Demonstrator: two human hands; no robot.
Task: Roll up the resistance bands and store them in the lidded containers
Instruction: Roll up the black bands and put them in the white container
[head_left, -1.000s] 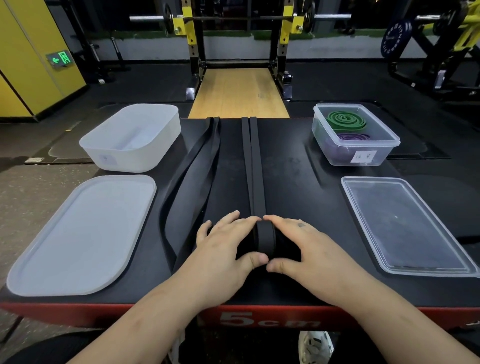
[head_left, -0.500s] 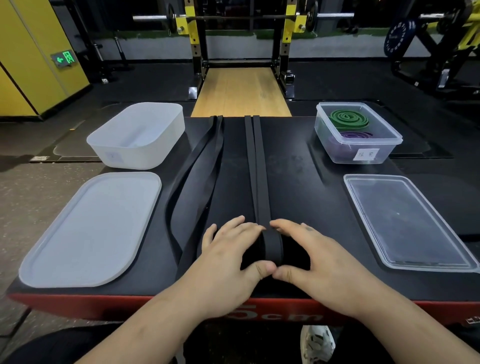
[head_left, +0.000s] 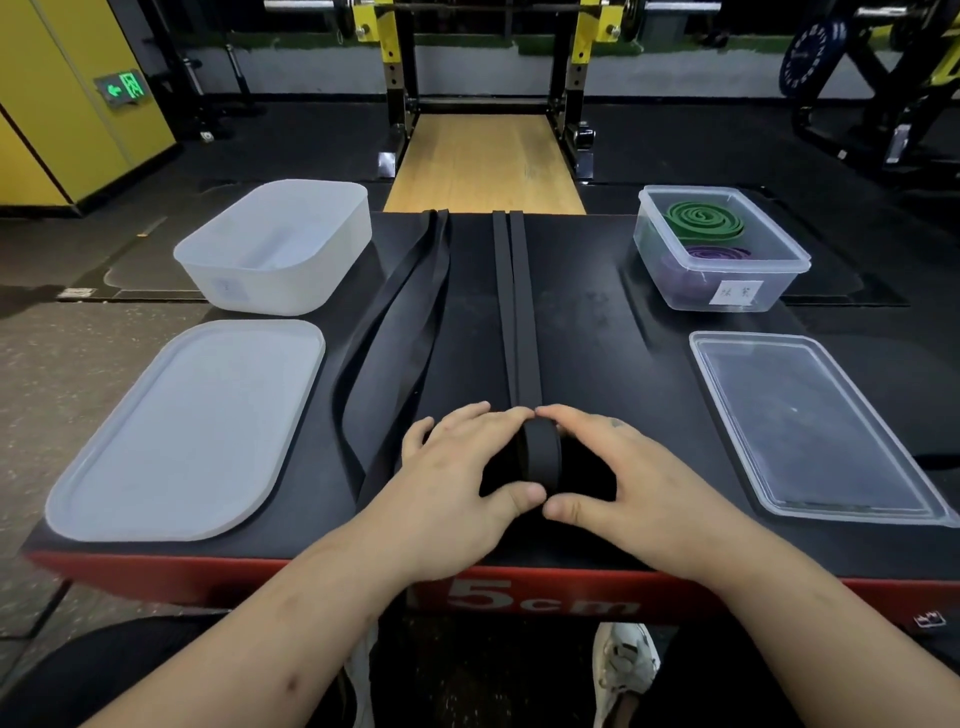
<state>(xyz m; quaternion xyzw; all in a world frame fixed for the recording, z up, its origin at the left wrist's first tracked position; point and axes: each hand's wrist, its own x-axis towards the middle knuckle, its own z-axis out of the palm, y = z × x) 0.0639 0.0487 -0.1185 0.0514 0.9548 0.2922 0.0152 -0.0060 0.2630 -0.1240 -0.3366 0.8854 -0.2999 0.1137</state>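
A narrow black resistance band (head_left: 517, 312) runs straight down the middle of the black platform (head_left: 597, 338). Its near end is wound into a roll (head_left: 542, 457). My left hand (head_left: 457, 478) and my right hand (head_left: 623, 478) grip that roll from either side, fingers curled over the top and thumbs at the front. A wider black band (head_left: 400, 332) lies loose to the left. A white tub (head_left: 275, 249) stands at the far left with its white lid (head_left: 187, 431) in front of it. A clear container (head_left: 722, 249) at the far right holds a green roll (head_left: 704, 221) and a purple roll (head_left: 719, 254).
A clear lid (head_left: 810, 426) lies flat at the near right. The platform's red front edge (head_left: 519, 592) is close to my body. Behind the platform are a wooden lifting floor (head_left: 483, 166), a yellow rack and dark gym flooring.
The roll has grown a little and moved slightly away from me along the band, with both hands following it. The view has shifted slightly.
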